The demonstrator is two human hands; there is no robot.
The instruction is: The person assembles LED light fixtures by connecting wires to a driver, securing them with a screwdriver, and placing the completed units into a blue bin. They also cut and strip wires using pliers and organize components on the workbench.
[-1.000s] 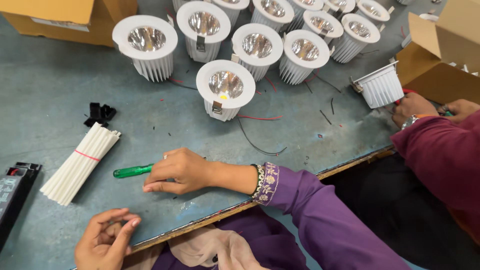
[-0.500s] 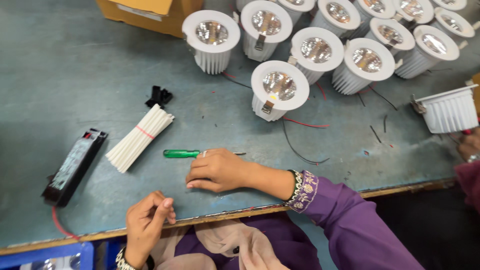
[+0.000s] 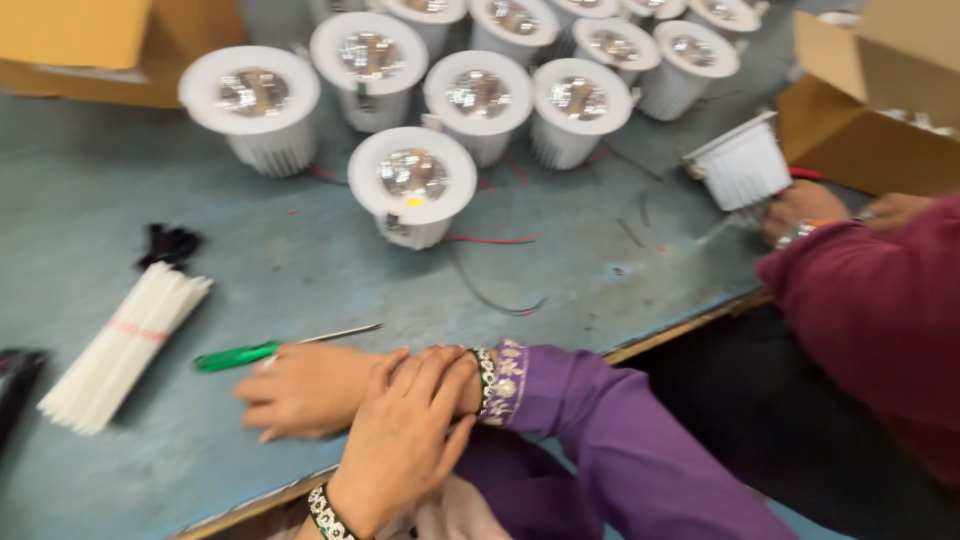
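Observation:
My right hand (image 3: 305, 390), in a purple sleeve, lies flat on the blue-grey table (image 3: 300, 270) with its fingers spread. Just beyond its knuckles lies a green-handled screwdriver (image 3: 238, 355); the hand does not grip it. My left hand (image 3: 400, 440), with a patterned bangle, reaches over from the table's near edge and curls its fingers around my right wrist. A white round downlight (image 3: 412, 185) stands upright a little farther back, with a red wire (image 3: 490, 240) and a black wire (image 3: 500, 298) trailing from it.
Several more white downlights (image 3: 480, 100) stand in rows at the back. A bundle of white sticks (image 3: 125, 345), black bits (image 3: 170, 243) and a black box (image 3: 15, 385) lie left. Cardboard boxes (image 3: 100, 50) (image 3: 880, 110) flank the table. A co-worker's hand (image 3: 800, 210) holds a downlight (image 3: 742, 165).
My left hand has moved up from the table edge and closed over my right wrist. The view has swung back to the right. My right hand stays beside the screwdriver.

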